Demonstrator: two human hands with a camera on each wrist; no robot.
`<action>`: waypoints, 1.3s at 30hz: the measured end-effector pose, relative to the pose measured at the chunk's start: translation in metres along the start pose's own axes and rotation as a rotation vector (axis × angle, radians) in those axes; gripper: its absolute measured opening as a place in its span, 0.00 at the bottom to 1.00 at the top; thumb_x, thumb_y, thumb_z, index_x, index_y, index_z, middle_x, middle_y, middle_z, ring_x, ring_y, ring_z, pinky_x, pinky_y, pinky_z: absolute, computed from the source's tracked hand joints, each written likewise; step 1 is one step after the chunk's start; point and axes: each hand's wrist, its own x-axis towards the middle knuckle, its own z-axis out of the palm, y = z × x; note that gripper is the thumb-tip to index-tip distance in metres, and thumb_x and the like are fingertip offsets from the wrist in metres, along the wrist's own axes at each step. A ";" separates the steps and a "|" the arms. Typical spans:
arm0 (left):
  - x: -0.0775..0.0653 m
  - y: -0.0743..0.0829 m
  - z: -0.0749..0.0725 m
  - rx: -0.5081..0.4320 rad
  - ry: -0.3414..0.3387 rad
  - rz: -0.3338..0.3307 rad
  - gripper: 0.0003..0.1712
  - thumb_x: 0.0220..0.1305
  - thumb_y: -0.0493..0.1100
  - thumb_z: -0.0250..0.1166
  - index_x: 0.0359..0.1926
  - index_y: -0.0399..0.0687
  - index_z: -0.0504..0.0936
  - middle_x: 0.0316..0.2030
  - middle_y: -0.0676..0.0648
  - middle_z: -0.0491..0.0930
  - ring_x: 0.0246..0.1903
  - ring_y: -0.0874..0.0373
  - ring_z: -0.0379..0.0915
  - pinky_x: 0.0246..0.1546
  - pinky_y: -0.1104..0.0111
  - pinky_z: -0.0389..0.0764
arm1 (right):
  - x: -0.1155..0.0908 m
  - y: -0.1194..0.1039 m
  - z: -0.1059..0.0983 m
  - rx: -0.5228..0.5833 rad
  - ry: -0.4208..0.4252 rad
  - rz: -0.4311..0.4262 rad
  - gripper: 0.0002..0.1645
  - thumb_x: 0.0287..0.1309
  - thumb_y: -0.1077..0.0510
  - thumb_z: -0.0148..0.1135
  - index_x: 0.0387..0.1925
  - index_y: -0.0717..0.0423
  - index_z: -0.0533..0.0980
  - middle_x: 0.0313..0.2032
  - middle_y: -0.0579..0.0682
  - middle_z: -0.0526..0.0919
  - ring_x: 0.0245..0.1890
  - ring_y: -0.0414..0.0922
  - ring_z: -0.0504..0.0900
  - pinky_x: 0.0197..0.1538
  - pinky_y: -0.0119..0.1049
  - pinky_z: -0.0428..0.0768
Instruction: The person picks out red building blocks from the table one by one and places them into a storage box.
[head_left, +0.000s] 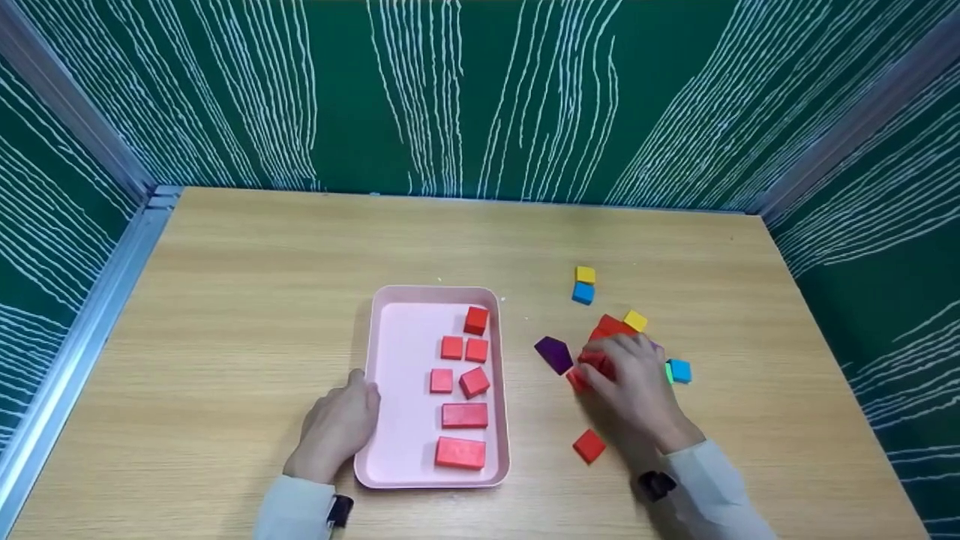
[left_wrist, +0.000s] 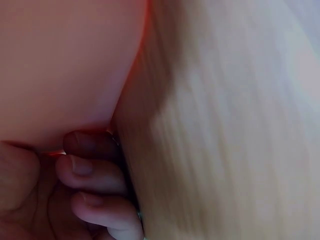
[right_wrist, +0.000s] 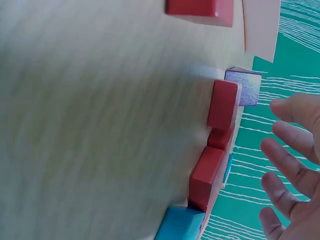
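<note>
1. Red blocks (head_left: 464, 415) are what I'm working with: seven are sitting in the pink tray (head_left: 405, 390), five cubes plus two oblongs down by its near edge. They're all hugging the right half, which I'm guessing is simply the easier side for the right hand.
2. More reds are lying in a loose pile (head_left: 611, 326) between the tray and the tabletop's (head_left: 262, 300) right edge. A purple block (head_left: 553, 355) is lying just left of them, and a lone red block (head_left: 589, 446) is sitting closer to the near edge.
3. I'm holding the tray's left edge with the left hand (head_left: 341, 424), fingers curling in at the rim, probably so nothing's sliding.
4. My right hand (head_left: 637, 379) is hovering back-up over the pile, forearm slanting in from the near edge. Fingers are spreading wide and gripping nothing I can see; can't tell if they're touching anything.
</note>
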 end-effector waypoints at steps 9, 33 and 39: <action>0.000 -0.001 0.000 -0.009 -0.006 -0.002 0.19 0.78 0.47 0.45 0.54 0.34 0.69 0.25 0.44 0.71 0.24 0.50 0.71 0.26 0.58 0.70 | -0.012 0.002 0.012 -0.121 -0.085 0.022 0.23 0.53 0.51 0.77 0.49 0.53 0.82 0.42 0.48 0.81 0.44 0.50 0.72 0.44 0.46 0.62; -0.001 -0.001 0.000 0.008 0.036 0.013 0.18 0.77 0.47 0.47 0.52 0.36 0.71 0.28 0.40 0.76 0.29 0.44 0.77 0.28 0.53 0.73 | 0.008 -0.074 0.025 -0.032 -0.043 -0.101 0.28 0.48 0.48 0.80 0.51 0.48 0.82 0.45 0.44 0.82 0.46 0.43 0.74 0.48 0.43 0.71; -0.002 0.000 -0.001 -0.002 0.036 0.013 0.18 0.77 0.47 0.47 0.52 0.35 0.71 0.28 0.40 0.76 0.29 0.43 0.77 0.28 0.52 0.73 | 0.018 -0.117 0.045 -0.005 -0.075 -0.253 0.25 0.53 0.46 0.76 0.51 0.49 0.82 0.44 0.45 0.83 0.44 0.43 0.74 0.47 0.43 0.70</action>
